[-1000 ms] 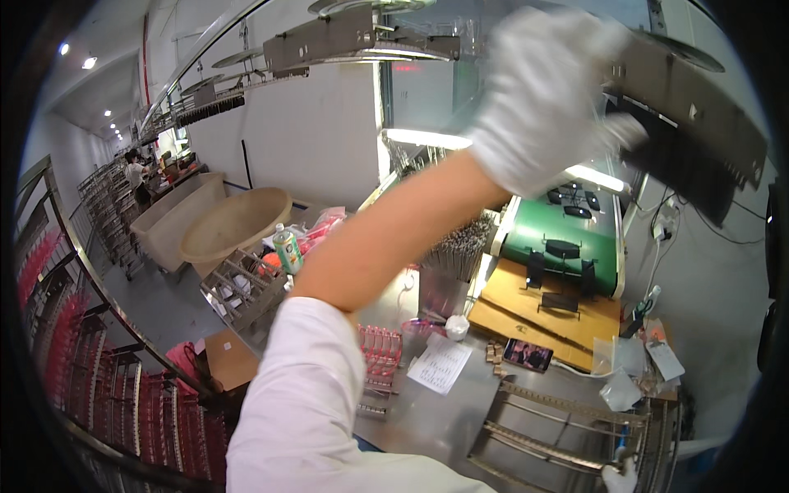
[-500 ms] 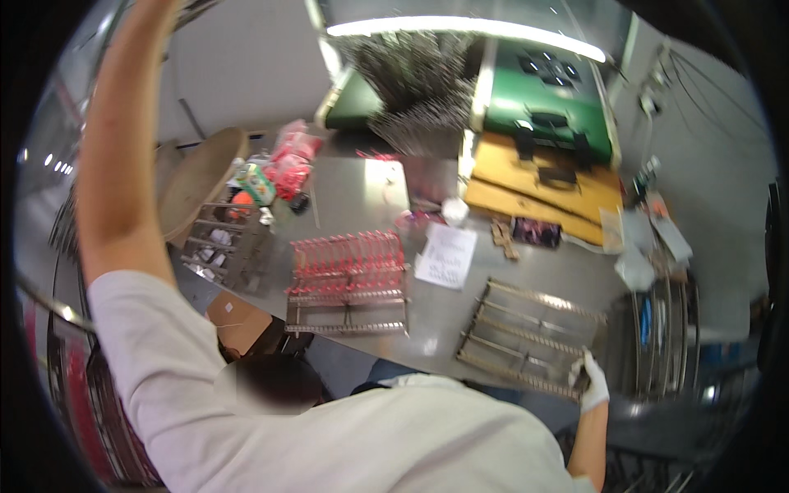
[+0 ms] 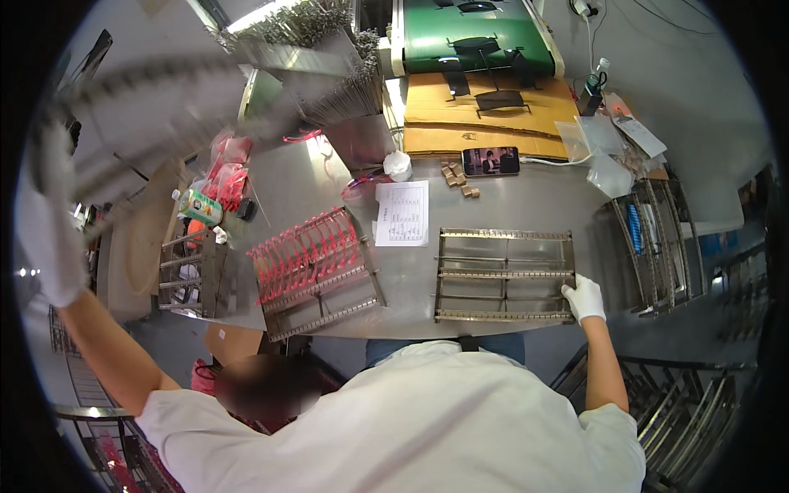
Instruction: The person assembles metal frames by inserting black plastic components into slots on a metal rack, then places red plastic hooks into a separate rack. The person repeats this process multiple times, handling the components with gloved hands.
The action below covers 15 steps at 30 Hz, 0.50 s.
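In a white glove, my right hand (image 3: 585, 297) is closed on the right end of a notched metal rack (image 3: 505, 274), which lies flat on the table without any parts on it. My left hand (image 3: 57, 222), gloved too, is raised at the far left and smeared by motion. A second notched metal frame (image 3: 197, 72), also blurred, hangs in the air from that hand. Left of the flat rack lies another rack (image 3: 325, 308), its upper part lined with red-coated hooks (image 3: 308, 251).
A paper sheet (image 3: 403, 214), a phone (image 3: 491, 161) and small brown blocks (image 3: 457, 177) lie on the steel table (image 3: 411, 287). Black parts (image 3: 499, 100) rest on cardboard (image 3: 436, 135) by a green conveyor (image 3: 423, 49). Upright racks (image 3: 655, 246) stand right. A person's head (image 3: 267, 390) is at lower left.
My left arm has come down from the top edge, bringing the hand and blurred frame into view at left. The view has turned. My right hand stays on the flat rack, which now lies squarer.
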Tool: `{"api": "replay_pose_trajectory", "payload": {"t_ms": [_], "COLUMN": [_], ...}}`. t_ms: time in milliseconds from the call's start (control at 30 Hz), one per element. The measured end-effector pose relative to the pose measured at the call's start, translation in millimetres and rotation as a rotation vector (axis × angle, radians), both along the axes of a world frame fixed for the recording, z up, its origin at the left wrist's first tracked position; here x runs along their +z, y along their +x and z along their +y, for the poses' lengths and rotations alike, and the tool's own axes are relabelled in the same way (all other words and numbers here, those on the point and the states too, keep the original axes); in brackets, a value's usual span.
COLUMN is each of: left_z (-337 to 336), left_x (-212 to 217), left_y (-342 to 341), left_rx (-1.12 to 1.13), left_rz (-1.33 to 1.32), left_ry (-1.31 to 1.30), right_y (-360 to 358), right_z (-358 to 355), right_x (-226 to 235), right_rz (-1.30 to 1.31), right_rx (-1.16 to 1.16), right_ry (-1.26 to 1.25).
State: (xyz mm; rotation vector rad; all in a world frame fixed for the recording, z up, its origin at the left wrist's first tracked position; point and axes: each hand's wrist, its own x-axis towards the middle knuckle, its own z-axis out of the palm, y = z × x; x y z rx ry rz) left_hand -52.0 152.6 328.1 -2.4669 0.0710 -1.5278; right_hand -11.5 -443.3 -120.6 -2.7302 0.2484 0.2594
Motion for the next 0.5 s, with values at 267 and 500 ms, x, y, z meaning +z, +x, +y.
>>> {"api": "replay_pose_trajectory", "payload": {"t_ms": [267,500], "left_z": [-103.0,-152.1], "left_x": [-132.1,-165.9], "left_y": [30.7,76.9], "left_rx": [-0.74,-1.197], "left_rz": [0.577,0.61], "left_ry": [-0.228,-0.134], "right_y": [10.3,1.5], "right_z": [107.1,128.0], "right_x": [191.8,232.1], "right_rz": [-0.45,-0.205], "right_rx": [0.484,0.844], "right_ry": [0.631,0.717]}}
